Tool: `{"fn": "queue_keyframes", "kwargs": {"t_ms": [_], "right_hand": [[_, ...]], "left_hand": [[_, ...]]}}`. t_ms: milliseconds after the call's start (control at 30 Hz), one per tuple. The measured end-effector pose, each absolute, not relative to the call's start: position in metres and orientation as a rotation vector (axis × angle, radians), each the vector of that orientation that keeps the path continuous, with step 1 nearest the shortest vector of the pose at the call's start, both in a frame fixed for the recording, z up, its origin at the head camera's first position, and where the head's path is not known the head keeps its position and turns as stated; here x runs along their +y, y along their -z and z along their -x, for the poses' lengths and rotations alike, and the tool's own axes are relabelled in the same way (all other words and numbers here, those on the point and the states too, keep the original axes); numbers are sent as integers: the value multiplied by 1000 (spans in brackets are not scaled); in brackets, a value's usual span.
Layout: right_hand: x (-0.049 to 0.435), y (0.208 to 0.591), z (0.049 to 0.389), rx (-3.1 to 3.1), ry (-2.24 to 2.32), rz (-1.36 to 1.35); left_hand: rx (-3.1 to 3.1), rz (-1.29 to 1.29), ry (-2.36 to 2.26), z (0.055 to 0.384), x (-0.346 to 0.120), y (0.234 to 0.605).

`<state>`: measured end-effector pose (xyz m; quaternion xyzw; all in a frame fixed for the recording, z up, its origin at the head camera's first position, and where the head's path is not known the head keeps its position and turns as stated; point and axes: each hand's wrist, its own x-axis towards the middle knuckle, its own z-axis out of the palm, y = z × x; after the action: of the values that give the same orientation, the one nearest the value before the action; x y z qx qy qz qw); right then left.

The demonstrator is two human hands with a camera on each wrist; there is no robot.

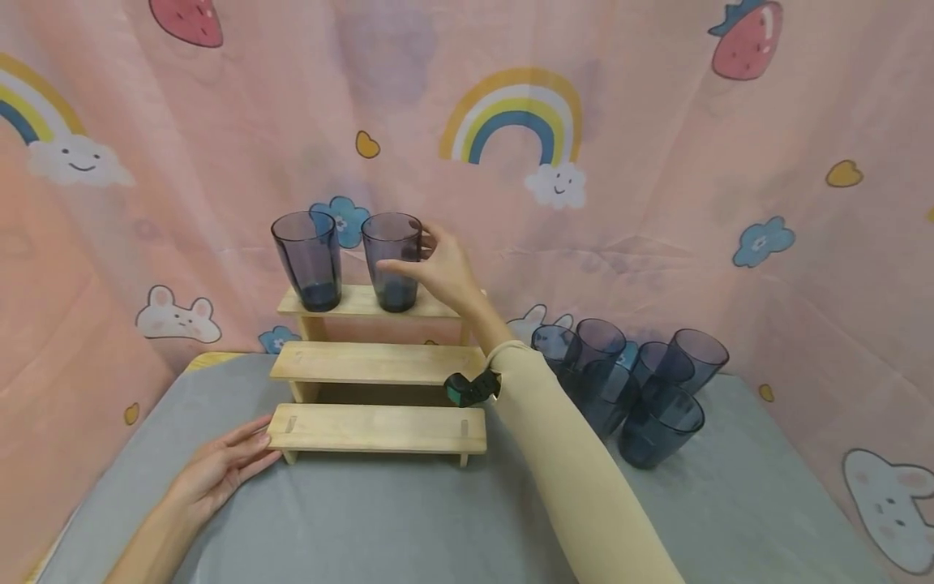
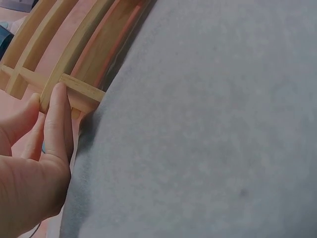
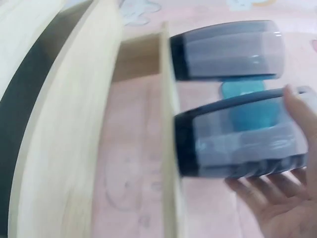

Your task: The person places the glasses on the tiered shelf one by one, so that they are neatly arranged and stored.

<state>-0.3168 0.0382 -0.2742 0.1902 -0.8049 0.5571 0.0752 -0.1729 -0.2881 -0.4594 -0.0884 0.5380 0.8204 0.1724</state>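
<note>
A three-tier wooden stand (image 1: 379, 361) rises in steps on the grey-covered table. On its top tier, a bluish-purple drinking glass (image 1: 306, 264) stands upright at the left. My right hand (image 1: 441, 272) holds a second such glass (image 1: 390, 268) beside it, thumb on the near side and fingers round the far side. This glass is upright, its base at the top board, with a narrow gap to the first in the right wrist view. My left hand (image 1: 219, 470) holds the left end of the lowest board (image 2: 72, 59), thumb on one side and fingers on the other.
Several matching glasses (image 1: 660, 430) stand crowded together on the table (image 1: 350, 519), right of the stand and beyond my right forearm. Behind everything hangs a pink printed curtain (image 1: 642, 203). A black wrist device (image 1: 470, 389) sits on my right wrist.
</note>
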Motion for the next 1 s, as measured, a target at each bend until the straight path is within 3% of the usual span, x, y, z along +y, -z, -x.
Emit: {"fn": "queue_keyframes", "kwargs": {"t_ms": [567,1000], "right_hand": [[46,282,307,-2554,-1755,-639],[88,280,284,-2459,-1631,-864]], "left_hand": [[1542,242,-2324,172,-289,460],[1516,191,-2348,173,-289,460]]}}
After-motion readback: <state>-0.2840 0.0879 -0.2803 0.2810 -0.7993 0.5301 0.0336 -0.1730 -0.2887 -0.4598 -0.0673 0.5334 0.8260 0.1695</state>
